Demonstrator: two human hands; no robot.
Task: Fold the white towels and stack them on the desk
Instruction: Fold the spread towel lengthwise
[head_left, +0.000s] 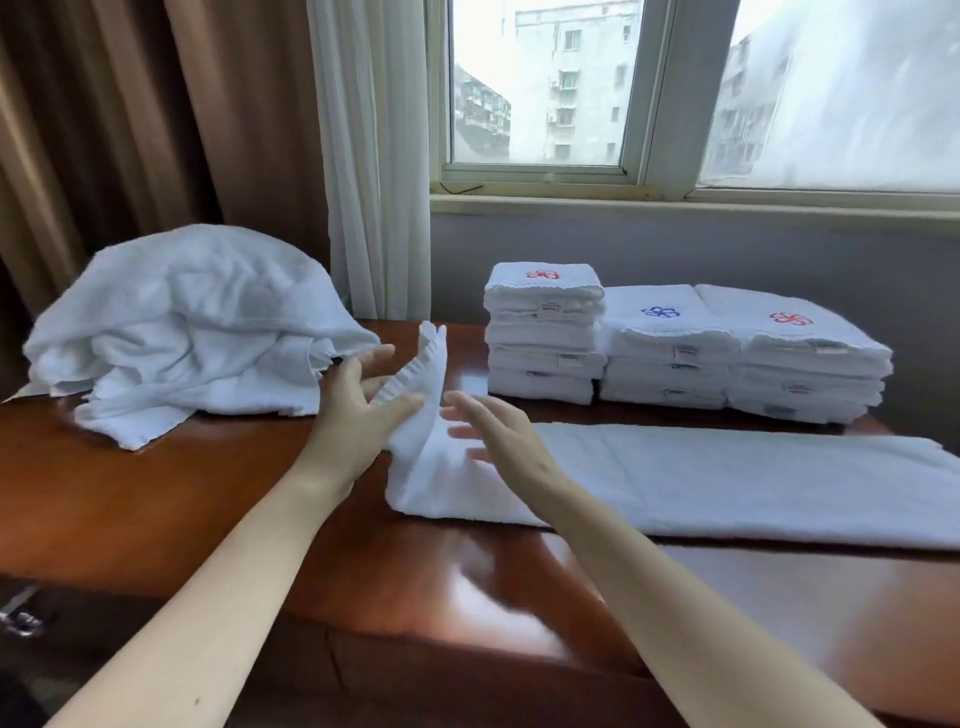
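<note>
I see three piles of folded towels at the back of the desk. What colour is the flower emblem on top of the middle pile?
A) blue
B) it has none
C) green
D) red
A: the middle pile carries a blue emblem on its top towel, while the taller pile and the far-right pile show red ones.

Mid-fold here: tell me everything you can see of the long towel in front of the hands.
The towel is white terry, lying as a long flat strip on the wooden desk and running off the right edge of view. Its left end is lifted upright, showing a scalloped hem. The left hand pinches that raised end. The right hand, open and blurred, is beside it, contact unclear. Folded stacks stand behind it.
</note>
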